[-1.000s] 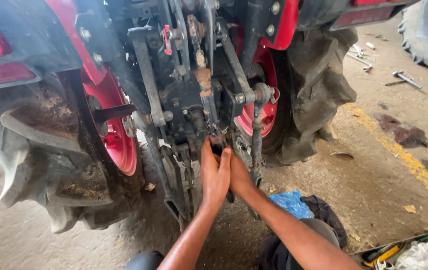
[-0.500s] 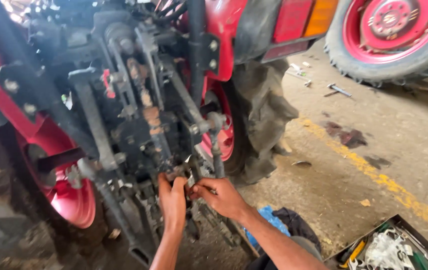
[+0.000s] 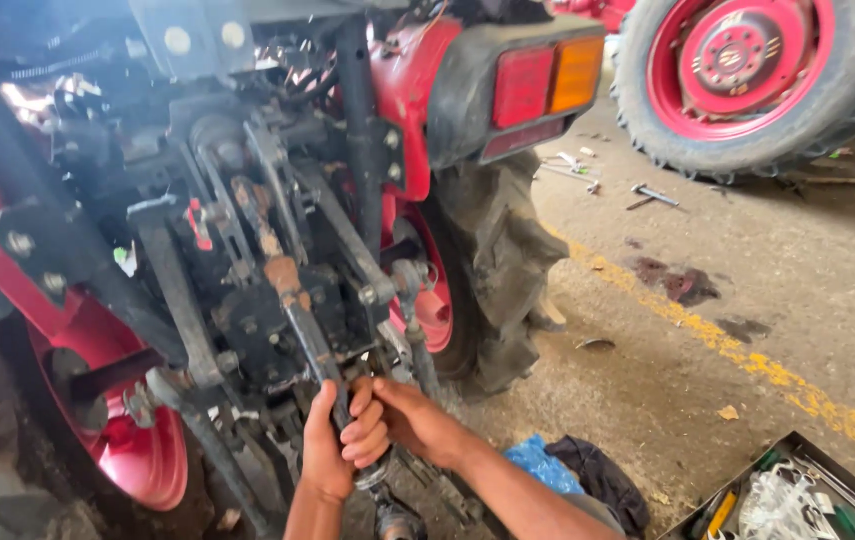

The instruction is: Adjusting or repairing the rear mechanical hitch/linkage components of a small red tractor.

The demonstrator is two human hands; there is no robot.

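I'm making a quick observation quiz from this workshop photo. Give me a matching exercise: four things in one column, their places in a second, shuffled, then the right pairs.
Things:
1. dark metal link rod
2. open tray of hand tools
3. red-and-orange tail lamp
4. crumpled blue cloth

Places:
A. lower right corner, on the concrete floor
B. clasped by the left hand and right hand
C. on the floor by the right forearm
D. on the dark fender above the muddy tyre

Pairs: 1-B, 2-A, 3-D, 4-C
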